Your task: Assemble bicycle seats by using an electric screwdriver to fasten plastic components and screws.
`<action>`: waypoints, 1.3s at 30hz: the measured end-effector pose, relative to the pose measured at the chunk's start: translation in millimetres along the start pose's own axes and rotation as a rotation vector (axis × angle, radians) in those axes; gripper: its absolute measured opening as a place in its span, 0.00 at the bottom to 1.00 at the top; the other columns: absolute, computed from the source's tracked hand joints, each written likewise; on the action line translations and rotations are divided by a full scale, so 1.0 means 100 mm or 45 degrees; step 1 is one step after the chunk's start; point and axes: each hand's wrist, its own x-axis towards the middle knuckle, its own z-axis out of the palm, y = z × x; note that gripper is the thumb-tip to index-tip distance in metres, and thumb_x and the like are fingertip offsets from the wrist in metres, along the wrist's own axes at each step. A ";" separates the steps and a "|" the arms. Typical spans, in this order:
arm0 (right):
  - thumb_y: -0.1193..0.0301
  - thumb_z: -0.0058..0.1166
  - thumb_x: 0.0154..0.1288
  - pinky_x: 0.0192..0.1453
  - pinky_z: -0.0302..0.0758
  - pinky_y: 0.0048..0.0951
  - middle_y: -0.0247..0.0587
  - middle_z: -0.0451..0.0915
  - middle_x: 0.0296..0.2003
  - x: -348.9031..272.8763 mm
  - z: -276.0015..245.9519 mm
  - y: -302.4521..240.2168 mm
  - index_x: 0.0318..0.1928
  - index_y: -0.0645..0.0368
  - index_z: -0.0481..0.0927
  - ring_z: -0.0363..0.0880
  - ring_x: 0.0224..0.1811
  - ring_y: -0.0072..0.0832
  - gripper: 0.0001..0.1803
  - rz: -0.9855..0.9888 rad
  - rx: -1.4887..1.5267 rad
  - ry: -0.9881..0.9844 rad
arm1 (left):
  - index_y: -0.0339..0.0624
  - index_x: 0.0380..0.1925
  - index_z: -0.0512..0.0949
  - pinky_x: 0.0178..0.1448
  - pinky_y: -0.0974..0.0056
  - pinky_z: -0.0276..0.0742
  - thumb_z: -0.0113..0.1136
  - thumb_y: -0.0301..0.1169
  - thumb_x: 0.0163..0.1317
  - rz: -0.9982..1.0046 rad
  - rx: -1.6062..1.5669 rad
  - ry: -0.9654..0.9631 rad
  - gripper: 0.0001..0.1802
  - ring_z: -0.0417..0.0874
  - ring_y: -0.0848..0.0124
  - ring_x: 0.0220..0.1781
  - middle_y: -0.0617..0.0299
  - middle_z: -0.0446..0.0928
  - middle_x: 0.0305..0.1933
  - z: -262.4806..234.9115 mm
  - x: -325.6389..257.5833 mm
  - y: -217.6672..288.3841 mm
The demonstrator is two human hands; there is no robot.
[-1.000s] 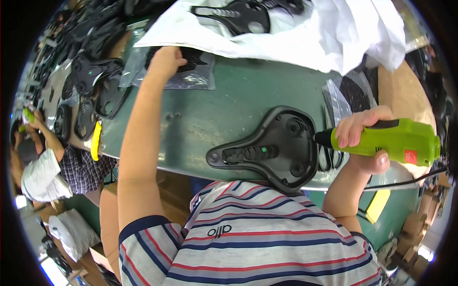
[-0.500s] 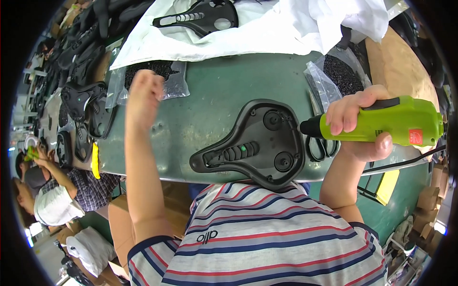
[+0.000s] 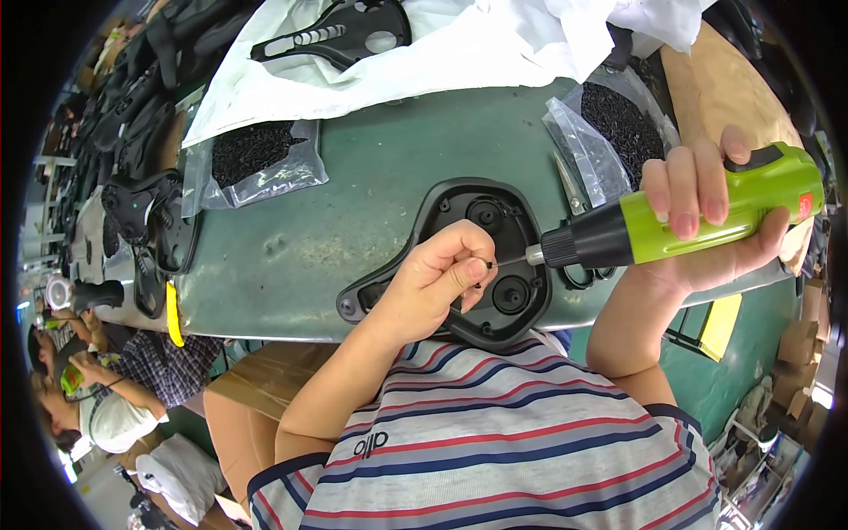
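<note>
Head view: a green-topped bench [image 3: 380, 150] spans the middle, its far side covered by a crumpled white sheet [image 3: 468, 53] bearing a black plastic saddle-shaped frame [image 3: 358, 31]. At the right lies a tan paper package [image 3: 738, 88]. On the near edge of the bench, in front of the person's striped shirt [image 3: 495, 424], a black plastic saddle shell [image 3: 519, 237] lies hollow side up, its narrow nose to the left. The right hand [image 3: 707, 181] is wrapped around a lime-green power screwdriver [image 3: 649, 231] with a black nose, aimed left across the wide end of the shell. Two clear plastic bags of tiny black pieces rest farther back, one bag at left [image 3: 305, 168], the other at right [image 3: 587, 150], next to metal scissors [image 3: 577, 205] with black handles. The left hand [image 3: 442, 269] is over the saddle shell, thumb and forefinger pinched together on a small dark screw-like piece [image 3: 488, 264] at the tip of the thin metal bit [image 3: 511, 261]; whether that hand touches the shell cannot be told.
</note>
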 end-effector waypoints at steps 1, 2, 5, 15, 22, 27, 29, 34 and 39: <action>0.52 0.49 0.60 0.31 0.61 0.26 0.32 0.67 0.23 -0.01 0.01 0.01 0.45 0.60 0.63 0.66 0.21 0.22 0.25 -0.001 -0.004 0.003 | 0.41 0.33 0.67 0.28 0.76 0.63 0.48 0.32 0.68 0.020 0.028 0.003 0.07 0.64 0.81 0.24 0.67 0.65 0.26 0.01 0.01 0.00; 0.51 0.48 0.60 0.30 0.61 0.26 0.31 0.67 0.23 -0.03 0.02 0.02 0.44 0.60 0.64 0.65 0.21 0.22 0.25 -0.011 -0.033 0.046 | 0.41 0.32 0.67 0.28 0.76 0.63 0.48 0.32 0.68 0.042 0.057 0.007 0.07 0.64 0.81 0.24 0.67 0.65 0.26 0.01 0.02 0.00; 0.51 0.49 0.60 0.29 0.62 0.26 0.32 0.67 0.23 -0.07 0.05 0.04 0.43 0.59 0.64 0.66 0.20 0.22 0.25 -0.022 -0.083 0.065 | 0.41 0.32 0.67 0.27 0.76 0.63 0.48 0.30 0.68 0.018 0.073 0.028 0.06 0.64 0.81 0.24 0.67 0.65 0.27 0.01 0.01 0.00; 0.46 0.44 0.63 0.34 0.69 0.32 0.35 0.71 0.30 -0.23 0.00 0.06 0.54 0.57 0.61 0.72 0.27 0.27 0.30 -0.124 -0.276 -0.206 | 0.39 0.32 0.69 0.28 0.76 0.62 0.48 0.26 0.65 0.223 0.550 0.190 0.04 0.64 0.81 0.25 0.67 0.66 0.27 0.00 0.00 0.02; 0.46 0.47 0.61 0.36 0.70 0.35 0.40 0.72 0.31 -0.16 -0.14 0.06 0.53 0.61 0.61 0.73 0.29 0.32 0.33 -0.196 -0.505 -0.509 | 0.45 0.50 0.72 0.35 0.68 0.69 0.48 0.20 0.61 0.087 1.178 0.300 0.17 0.71 0.69 0.27 0.61 0.70 0.28 0.09 0.06 0.11; 0.47 0.49 0.58 0.34 0.67 0.29 0.34 0.70 0.29 -0.06 -0.24 -0.01 0.51 0.59 0.63 0.71 0.26 0.27 0.31 -0.044 -0.386 -0.288 | 0.41 0.55 0.70 0.44 0.60 0.72 0.50 0.17 0.47 0.174 1.816 0.019 0.30 0.72 0.59 0.37 0.55 0.70 0.31 0.04 -0.14 0.08; 0.48 0.51 0.57 0.32 0.66 0.28 0.34 0.70 0.28 0.00 -0.27 0.04 0.49 0.59 0.63 0.72 0.26 0.27 0.31 -0.031 -0.523 -0.364 | 0.37 0.54 0.70 0.44 0.62 0.73 0.51 0.18 0.44 0.175 1.921 -0.030 0.31 0.71 0.61 0.37 0.57 0.70 0.32 0.06 -0.14 0.10; 0.52 0.56 0.55 0.31 0.71 0.32 0.40 0.72 0.29 0.10 -0.27 0.06 0.49 0.63 0.62 0.73 0.26 0.30 0.32 0.078 -0.502 -0.565 | 0.31 0.54 0.69 0.40 0.66 0.74 0.52 0.22 0.46 0.115 2.116 -0.183 0.30 0.72 0.65 0.37 0.59 0.70 0.31 0.12 -0.02 0.15; 0.53 0.64 0.51 0.30 0.73 0.33 0.39 0.74 0.28 0.18 -0.20 0.11 0.46 0.60 0.63 0.75 0.26 0.31 0.33 0.302 -0.583 -0.676 | 0.33 0.56 0.68 0.40 0.66 0.75 0.52 0.23 0.47 0.046 2.161 -0.216 0.30 0.72 0.65 0.38 0.59 0.71 0.32 0.13 0.00 0.13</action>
